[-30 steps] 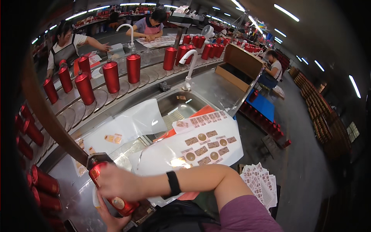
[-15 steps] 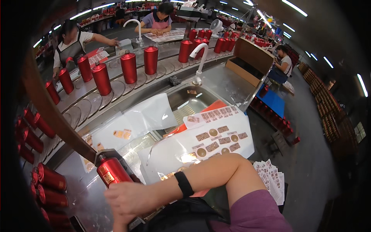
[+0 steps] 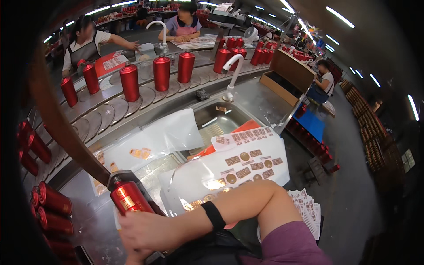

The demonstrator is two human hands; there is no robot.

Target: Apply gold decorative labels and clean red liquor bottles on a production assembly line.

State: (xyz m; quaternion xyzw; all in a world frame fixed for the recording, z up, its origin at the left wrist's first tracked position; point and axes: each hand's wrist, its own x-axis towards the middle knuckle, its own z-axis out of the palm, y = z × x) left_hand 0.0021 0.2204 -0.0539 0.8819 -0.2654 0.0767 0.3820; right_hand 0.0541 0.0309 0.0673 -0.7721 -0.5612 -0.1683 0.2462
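Red bottle: the glossy red bottle (image 3: 128, 197) lies tilted at the lower left, neck toward the dark angular bracket (image 3: 148, 194) at the foot of the brown post (image 3: 70, 134); a gold label shows on its side.
Right hand: the right hand (image 3: 148, 232) lies across the bottle's lower end, fingers bent and close together; I cannot tell whether they clamp on it.
Left hand: the left hand (image 3: 136, 256) is mostly hidden under the right; its fingers do not show, so their state cannot be told.
Gold label: if it is freshly applied, pressure from a sliding palm could crease or skew it.
Bottle slip: smooth glass-like walls and possibly wet fingers could let the bottle roll against the bracket and scuff.
Decal sheet: the white decal sheet (image 3: 198, 170) reaches toward the steel sink (image 3: 240, 115), just beside the right forearm; a sweeping elbow could drag it or smear its brown-gold decals.
Loose decals: small orange decals (image 3: 140, 153) on the clear film could stick to a sleeve or fold over.
Stacked bottles: red bottles (image 3: 55, 198) lie piled at the left; a knock could set them rolling.
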